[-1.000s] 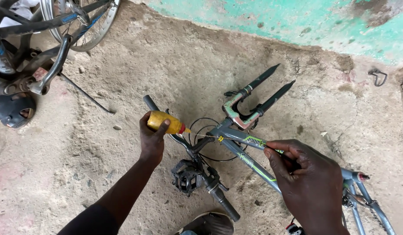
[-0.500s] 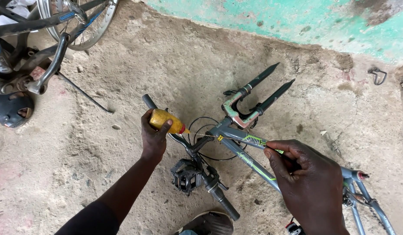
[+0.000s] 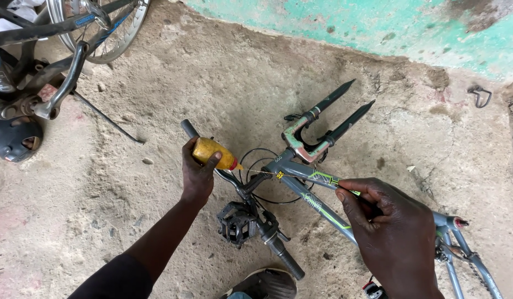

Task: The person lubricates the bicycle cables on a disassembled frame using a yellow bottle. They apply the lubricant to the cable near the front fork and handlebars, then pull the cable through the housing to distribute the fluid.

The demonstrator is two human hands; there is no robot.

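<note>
The left hand (image 3: pixel 198 171) reaches forward, fingers wrapped round a small yellow bottle (image 3: pixel 213 154) tipped toward the grey bike frame (image 3: pixel 317 199) lying on the ground. The right hand (image 3: pixel 395 232) pinches a thin wire (image 3: pixel 262 172) over the frame's tube.

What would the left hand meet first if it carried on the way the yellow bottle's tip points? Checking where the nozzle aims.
Probably the grey bicycle frame: the left hand aims the yellow bottle rightward at its head tube, though depth is uncertain.
</note>
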